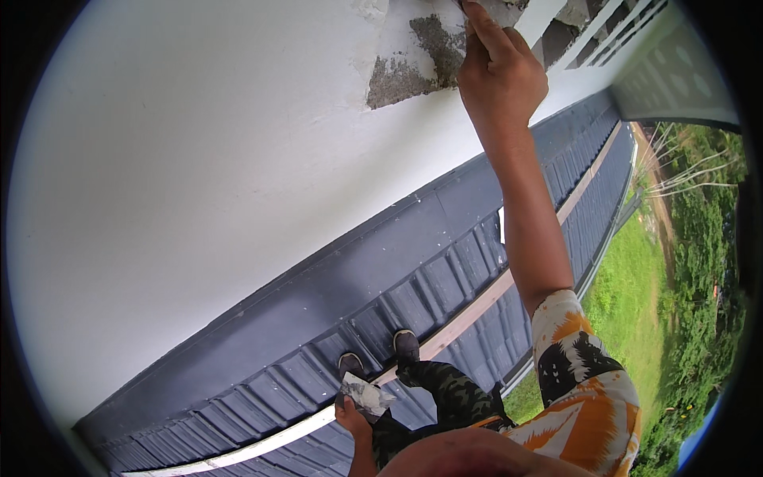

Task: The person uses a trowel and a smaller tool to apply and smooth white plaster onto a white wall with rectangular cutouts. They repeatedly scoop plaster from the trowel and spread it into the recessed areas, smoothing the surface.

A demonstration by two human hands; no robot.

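Wall [183, 183]: white, smooth; fills the left side and meets the roof along a slanting edge.
Roof [278, 389]: dark, ribbed; runs from lower left to upper right.
Left hand [350, 419]: low, near the legs; fingers closed on the edge of the board.
Board [372, 410]: in the left hand, grey, flat; carries pale paste [366, 389].
Shoes [406, 346]: two, dark; on the roof, toes toward the wall.
Patch [433, 48]: rough grey area of the wall, at the upper edge.
Plank [469, 314]: long, pale; lies along the roof.
Right hand [505, 79]: raised at the patch; fingers curled narrow, index finger extended. Held item, if any: cannot be told.
Sleeve [584, 350]: white, orange and black.
Grass [628, 294]: beyond the roof.
Trees [703, 230]: far right.
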